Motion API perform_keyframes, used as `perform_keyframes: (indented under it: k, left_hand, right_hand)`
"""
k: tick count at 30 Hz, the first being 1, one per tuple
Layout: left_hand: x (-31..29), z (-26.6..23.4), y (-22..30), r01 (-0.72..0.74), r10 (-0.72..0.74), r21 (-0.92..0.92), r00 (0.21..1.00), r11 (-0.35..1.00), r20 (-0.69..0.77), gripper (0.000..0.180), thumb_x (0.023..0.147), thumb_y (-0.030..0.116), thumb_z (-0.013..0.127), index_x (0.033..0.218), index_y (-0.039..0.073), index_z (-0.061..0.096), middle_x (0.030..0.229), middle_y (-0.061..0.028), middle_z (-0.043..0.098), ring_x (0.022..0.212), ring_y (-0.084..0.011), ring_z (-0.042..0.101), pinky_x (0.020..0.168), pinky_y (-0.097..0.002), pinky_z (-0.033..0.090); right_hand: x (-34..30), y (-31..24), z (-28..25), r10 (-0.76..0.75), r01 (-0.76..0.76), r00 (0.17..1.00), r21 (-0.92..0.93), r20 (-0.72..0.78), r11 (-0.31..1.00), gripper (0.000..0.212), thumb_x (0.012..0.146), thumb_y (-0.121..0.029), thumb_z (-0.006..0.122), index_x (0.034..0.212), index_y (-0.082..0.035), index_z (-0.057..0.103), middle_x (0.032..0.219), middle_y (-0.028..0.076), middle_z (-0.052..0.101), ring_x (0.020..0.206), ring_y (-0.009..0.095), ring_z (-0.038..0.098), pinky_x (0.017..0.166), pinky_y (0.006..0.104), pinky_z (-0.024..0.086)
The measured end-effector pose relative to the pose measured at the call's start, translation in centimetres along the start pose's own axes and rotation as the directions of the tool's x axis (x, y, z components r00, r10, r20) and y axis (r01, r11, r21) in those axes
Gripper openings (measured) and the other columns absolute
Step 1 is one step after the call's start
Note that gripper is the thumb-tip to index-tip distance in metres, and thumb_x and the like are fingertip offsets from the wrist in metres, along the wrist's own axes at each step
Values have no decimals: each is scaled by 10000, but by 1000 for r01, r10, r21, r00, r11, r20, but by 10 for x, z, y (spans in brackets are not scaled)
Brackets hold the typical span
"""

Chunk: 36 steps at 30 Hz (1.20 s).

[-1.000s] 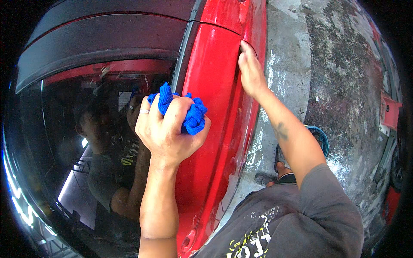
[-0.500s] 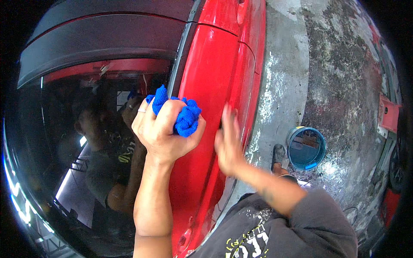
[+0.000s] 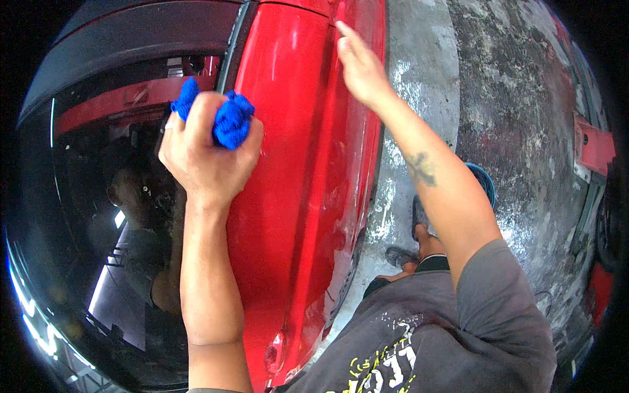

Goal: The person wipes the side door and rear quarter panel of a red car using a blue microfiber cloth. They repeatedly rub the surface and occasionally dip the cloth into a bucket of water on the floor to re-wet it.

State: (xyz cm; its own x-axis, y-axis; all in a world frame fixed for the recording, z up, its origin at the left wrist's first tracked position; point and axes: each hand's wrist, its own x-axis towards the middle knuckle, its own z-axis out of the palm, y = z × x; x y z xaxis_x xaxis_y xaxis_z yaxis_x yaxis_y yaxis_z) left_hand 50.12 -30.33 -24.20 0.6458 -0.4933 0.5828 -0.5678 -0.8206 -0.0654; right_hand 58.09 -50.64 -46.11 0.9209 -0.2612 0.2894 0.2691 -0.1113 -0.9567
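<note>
My left hand (image 3: 208, 150) is closed around a bunched blue cloth (image 3: 234, 122), which bulges out between the thumb and fingers. It is over the border between the dark, glossy car glass (image 3: 85, 216) and the red car body panel (image 3: 282, 137). Farther ahead and to the right, my right hand (image 3: 363, 69) reaches along the side of the red panel. Its fingers are stretched out and nothing shows in them. The fingertips are beside the panel's edge; whether they touch it I cannot tell.
A blue bucket (image 3: 483, 181) on the worn concrete floor (image 3: 517, 131) is mostly hidden behind my right arm. My sandalled feet (image 3: 401, 255) stand beside the car. A red metal piece (image 3: 593, 145) is at the far right. Black trim (image 3: 237, 42) runs between glass and panel.
My right hand has moved forward along the panel's side, its arm now straighter and covering much of the bucket. My left hand, still on the cloth, appears farther left and forward; the view has shifted.
</note>
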Motion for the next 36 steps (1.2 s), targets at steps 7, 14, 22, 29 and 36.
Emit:
perform_keyframes:
  k: [7,14,22,29,36]
  left_hand:
    - [5,4,-6,-21,8,148,996,989,85,262,785,335,837,995,214,738,921,-122,759,871,-385,746,746,-498,599]
    - [-60,-122,21,-64,4,239,970,969,243,313,772,350,839,1000,191,693,919,-146,718,888,-413,711,744,-536,585]
    - [-215,-322,60,-71,33,127,960,989,280,284,675,132,866,861,133,652,884,-106,686,826,-384,658,729,-491,528]
    - [-293,-398,90,-30,10,287,997,957,70,357,680,169,896,966,149,683,1039,-94,743,915,-383,698,792,-478,575]
    - [-302,-403,115,77,-86,352,996,933,11,256,773,200,791,1006,207,686,1007,-96,691,931,-350,663,797,-475,534]
  right_hand:
    - [-235,-127,61,161,-158,971,-33,175,987,744,1171,-392,342,1711,29,50,1777,295,106,1662,418,118,1314,618,103]
    - [-327,-209,75,242,-302,945,301,221,905,717,1167,-319,347,1711,21,26,1775,292,125,1646,381,187,1319,494,168]
    - [-397,-295,73,272,-415,905,538,326,734,689,1193,-403,303,1710,16,125,1764,196,258,1637,258,224,1333,392,164]
    - [-478,-295,-3,148,-384,883,505,445,772,630,1181,-309,377,1700,5,208,1773,180,241,1644,282,207,1337,410,153]
    - [-517,-121,-311,324,-91,918,-674,227,733,600,1159,-373,347,1627,-3,414,1674,245,424,1591,424,316,1317,476,228]
